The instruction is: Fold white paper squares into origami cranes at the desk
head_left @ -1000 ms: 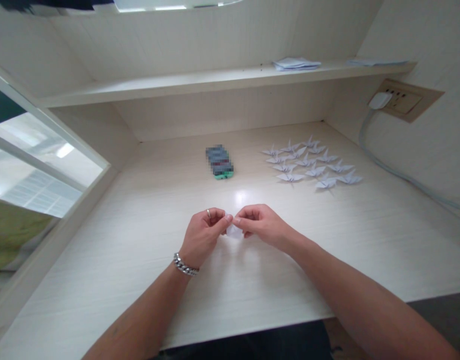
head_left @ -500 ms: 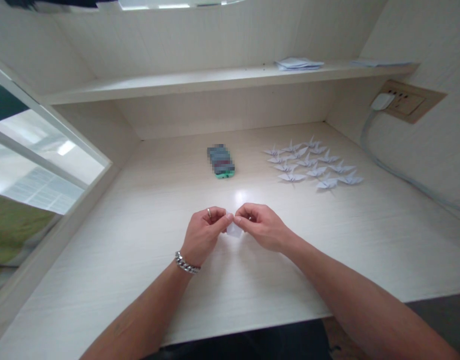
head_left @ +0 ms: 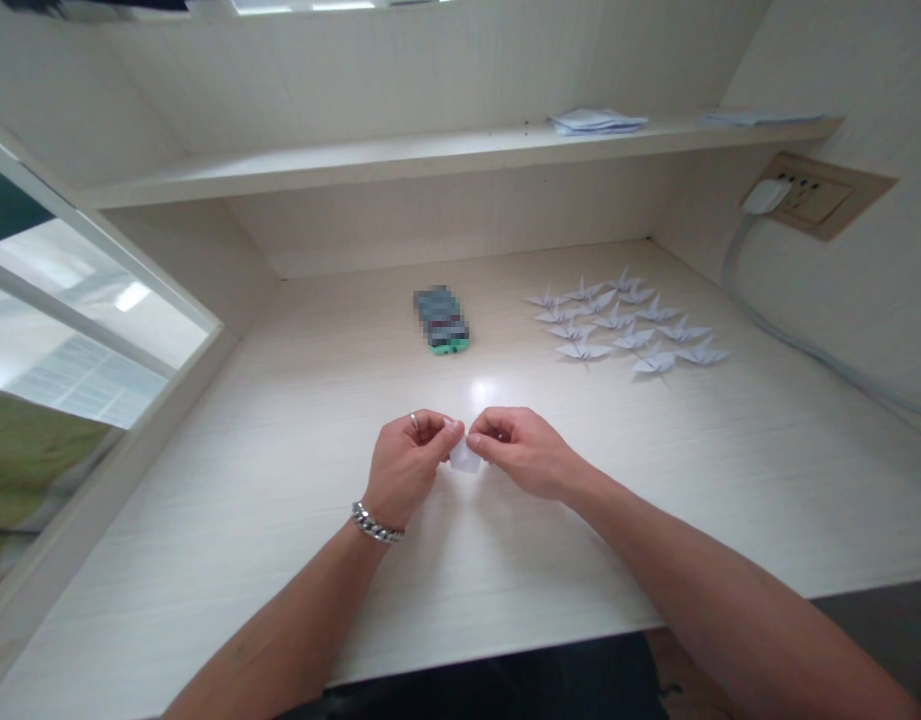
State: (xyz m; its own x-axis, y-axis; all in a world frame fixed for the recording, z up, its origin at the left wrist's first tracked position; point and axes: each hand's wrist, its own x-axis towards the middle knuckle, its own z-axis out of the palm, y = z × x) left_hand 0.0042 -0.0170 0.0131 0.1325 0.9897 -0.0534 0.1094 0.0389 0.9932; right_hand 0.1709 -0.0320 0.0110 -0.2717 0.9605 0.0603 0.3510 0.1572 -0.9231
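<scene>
A small piece of pale folded paper [head_left: 465, 458] is pinched between both hands just above the light wooden desk [head_left: 265, 480]. My left hand [head_left: 407, 465], with a ring and a metal bracelet at the wrist, grips its left side with closed fingers. My right hand [head_left: 521, 452] grips the right side, thumb and fingertips pressed together. Most of the paper is hidden behind the fingers.
Several folded paper cranes [head_left: 625, 325] lie in rows at the back right of the desk. A blurred phone with a green edge [head_left: 440, 320] lies at the back middle. Paper sheets [head_left: 596, 122] rest on the shelf above. A plug and cable [head_left: 764, 200] hang at the right wall socket.
Both hands stay together on the paper; the fingers have shifted only slightly, and the view has tilted a little.
</scene>
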